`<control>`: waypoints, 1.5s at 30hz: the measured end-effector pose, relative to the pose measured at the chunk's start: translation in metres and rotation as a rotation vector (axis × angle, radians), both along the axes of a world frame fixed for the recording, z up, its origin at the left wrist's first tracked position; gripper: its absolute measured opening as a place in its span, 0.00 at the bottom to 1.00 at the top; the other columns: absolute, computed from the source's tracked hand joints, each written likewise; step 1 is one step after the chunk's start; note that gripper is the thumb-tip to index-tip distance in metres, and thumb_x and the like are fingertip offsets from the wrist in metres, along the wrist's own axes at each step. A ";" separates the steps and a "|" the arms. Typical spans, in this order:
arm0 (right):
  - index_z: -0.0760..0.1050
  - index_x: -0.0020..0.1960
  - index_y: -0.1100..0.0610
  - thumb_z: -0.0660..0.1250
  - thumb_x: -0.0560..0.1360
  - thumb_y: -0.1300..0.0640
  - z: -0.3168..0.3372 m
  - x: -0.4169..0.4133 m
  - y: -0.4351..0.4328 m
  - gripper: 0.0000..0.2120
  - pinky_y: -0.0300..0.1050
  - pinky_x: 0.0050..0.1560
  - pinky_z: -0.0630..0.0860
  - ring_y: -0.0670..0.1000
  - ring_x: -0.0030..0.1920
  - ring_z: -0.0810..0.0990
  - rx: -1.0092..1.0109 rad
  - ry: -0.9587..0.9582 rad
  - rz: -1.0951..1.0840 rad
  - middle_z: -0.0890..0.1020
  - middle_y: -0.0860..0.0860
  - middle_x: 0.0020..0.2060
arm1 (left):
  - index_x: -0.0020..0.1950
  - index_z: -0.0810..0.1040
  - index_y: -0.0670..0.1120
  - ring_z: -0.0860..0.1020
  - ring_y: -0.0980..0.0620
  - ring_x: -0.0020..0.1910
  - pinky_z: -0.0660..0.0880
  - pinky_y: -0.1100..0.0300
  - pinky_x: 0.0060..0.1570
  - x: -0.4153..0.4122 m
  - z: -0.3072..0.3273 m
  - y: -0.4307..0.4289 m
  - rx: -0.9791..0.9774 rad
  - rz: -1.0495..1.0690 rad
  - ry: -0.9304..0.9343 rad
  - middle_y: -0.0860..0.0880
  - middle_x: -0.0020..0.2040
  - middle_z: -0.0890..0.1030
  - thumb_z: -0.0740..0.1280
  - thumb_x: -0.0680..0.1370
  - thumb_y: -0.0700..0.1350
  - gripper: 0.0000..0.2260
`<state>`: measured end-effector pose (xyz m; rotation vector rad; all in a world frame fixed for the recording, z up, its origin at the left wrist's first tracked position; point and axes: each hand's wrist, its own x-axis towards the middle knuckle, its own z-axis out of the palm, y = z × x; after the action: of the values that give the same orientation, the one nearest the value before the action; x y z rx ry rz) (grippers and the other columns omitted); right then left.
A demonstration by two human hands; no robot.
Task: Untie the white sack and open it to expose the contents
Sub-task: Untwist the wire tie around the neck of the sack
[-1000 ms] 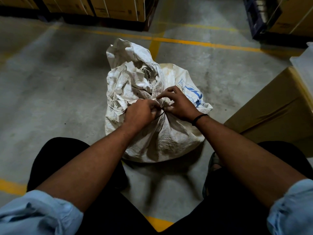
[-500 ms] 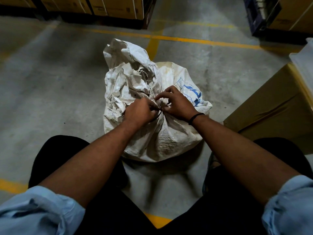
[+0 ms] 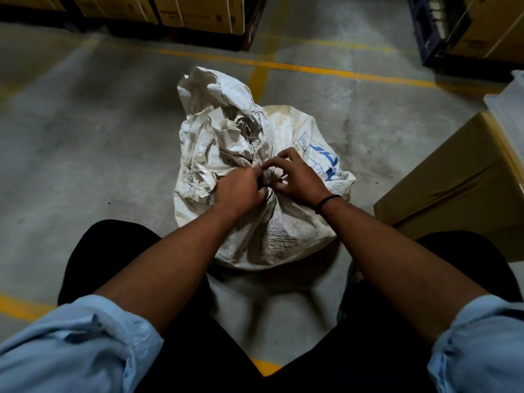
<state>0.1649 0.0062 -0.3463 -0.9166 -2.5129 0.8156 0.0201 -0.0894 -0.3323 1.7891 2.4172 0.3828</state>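
Observation:
A dirty white woven sack with blue print stands on the concrete floor between my knees. Its neck is gathered and bound with a dark string; the loose crumpled top flops up and to the left. My left hand is closed at the left side of the knot, fingers pinching the string. My right hand, with a black band at the wrist, pinches the knot from the right with fingertips. The sack's contents are hidden.
A brown cardboard box stands close on the right, a pale plastic thing on its far end. Stacked cartons line the back left, a dark pallet with boxes the back right. Yellow floor lines cross behind the sack.
Both hands have stayed at the knot, fingers shifting slightly on the string. The neck is still bound; the sack has hardly moved.

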 end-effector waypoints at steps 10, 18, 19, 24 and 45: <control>0.78 0.59 0.42 0.75 0.72 0.57 -0.003 0.003 0.007 0.19 0.52 0.49 0.80 0.48 0.48 0.79 0.010 0.027 0.028 0.71 0.47 0.55 | 0.53 0.79 0.51 0.81 0.42 0.53 0.74 0.52 0.44 -0.003 -0.004 -0.002 0.060 -0.090 -0.012 0.47 0.51 0.82 0.68 0.75 0.52 0.09; 0.76 0.59 0.42 0.74 0.71 0.58 -0.002 0.002 0.009 0.20 0.52 0.47 0.81 0.48 0.45 0.80 0.060 0.014 0.065 0.70 0.46 0.56 | 0.52 0.82 0.54 0.81 0.44 0.50 0.72 0.54 0.40 -0.006 -0.009 -0.006 0.103 -0.077 -0.064 0.49 0.47 0.81 0.69 0.74 0.52 0.08; 0.76 0.59 0.42 0.73 0.70 0.57 -0.002 0.001 0.008 0.20 0.52 0.47 0.81 0.49 0.45 0.80 0.063 0.012 0.059 0.70 0.47 0.56 | 0.52 0.82 0.54 0.81 0.44 0.50 0.73 0.54 0.41 -0.006 -0.009 -0.005 0.095 -0.070 -0.075 0.49 0.47 0.81 0.70 0.74 0.52 0.08; 0.76 0.58 0.41 0.72 0.70 0.56 -0.003 -0.003 0.001 0.19 0.53 0.46 0.81 0.50 0.44 0.81 0.032 0.021 -0.011 0.70 0.46 0.55 | 0.51 0.82 0.53 0.81 0.43 0.49 0.74 0.54 0.41 -0.006 -0.010 0.001 0.073 -0.063 -0.081 0.48 0.46 0.82 0.70 0.73 0.53 0.09; 0.83 0.44 0.63 0.77 0.71 0.60 -0.003 0.012 0.008 0.07 0.42 0.53 0.80 0.50 0.49 0.80 -0.051 0.057 -0.054 0.74 0.55 0.57 | 0.44 0.83 0.55 0.82 0.52 0.42 0.77 0.57 0.38 -0.006 -0.005 0.003 0.069 0.012 -0.193 0.55 0.38 0.83 0.73 0.69 0.59 0.10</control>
<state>0.1766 0.0141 -0.3498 -0.9596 -2.4181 0.8804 0.0144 -0.0862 -0.3371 1.6779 2.3088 0.6171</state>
